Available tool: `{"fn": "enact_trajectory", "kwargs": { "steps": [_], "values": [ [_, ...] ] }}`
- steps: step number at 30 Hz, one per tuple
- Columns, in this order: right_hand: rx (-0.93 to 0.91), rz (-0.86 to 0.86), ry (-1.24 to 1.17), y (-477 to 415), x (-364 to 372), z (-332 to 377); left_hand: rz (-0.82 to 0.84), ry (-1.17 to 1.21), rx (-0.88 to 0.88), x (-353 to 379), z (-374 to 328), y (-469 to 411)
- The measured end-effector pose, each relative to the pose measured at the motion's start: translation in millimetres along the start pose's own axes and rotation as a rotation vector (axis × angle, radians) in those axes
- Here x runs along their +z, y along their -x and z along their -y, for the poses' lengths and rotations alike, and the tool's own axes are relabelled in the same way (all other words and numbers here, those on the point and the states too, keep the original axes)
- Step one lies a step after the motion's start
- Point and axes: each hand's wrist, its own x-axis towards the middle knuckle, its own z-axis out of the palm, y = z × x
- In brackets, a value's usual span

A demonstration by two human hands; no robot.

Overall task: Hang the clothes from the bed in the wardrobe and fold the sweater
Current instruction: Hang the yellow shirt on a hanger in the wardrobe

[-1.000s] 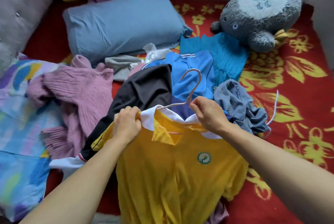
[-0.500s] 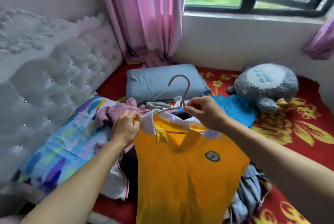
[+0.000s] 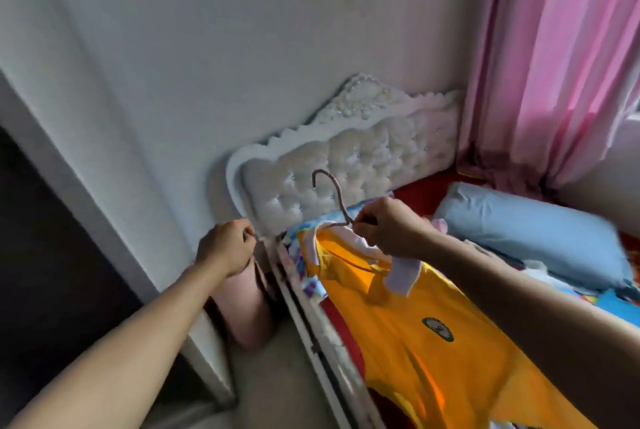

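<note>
While the left hand is curling its fingers, on what I cannot tell, the right hand is pinching the hanger, the yellow shirt is hanging below those fingers, and the pillow is lying beyond them.

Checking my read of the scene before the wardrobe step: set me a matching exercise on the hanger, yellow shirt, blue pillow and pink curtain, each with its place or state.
Things:
1. hanger
2. yellow shirt
3. blue pillow
4. pink curtain

Places or states:
A. lies on the bed
B. hangs at the upper right of the view
C. pinched by the right hand just below its hook
D. draped on the hanger, held up at the bed's edge

Pairs: 1-C, 2-D, 3-A, 4-B
</note>
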Motion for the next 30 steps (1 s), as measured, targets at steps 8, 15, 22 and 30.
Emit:
{"fn": "enact_trajectory", "kwargs": {
  "steps": [8,15,22,30],
  "values": [
    [-0.257,0.214,-0.206,-24,100,196,-0.138,-0.076,-0.37,-130,202,114],
    [-0.303,0.3,-0.346,-46,209,343,-0.177,-0.124,-0.566,-208,363,193],
    [-0.186,0.352,-0.575,-91,299,491,-0.247,-0.099,-0.601,-283,503,195],
    [-0.009,0.387,-0.784,-175,362,642,-0.285,-0.076,-0.626,-334,617,157]
  ]
}}
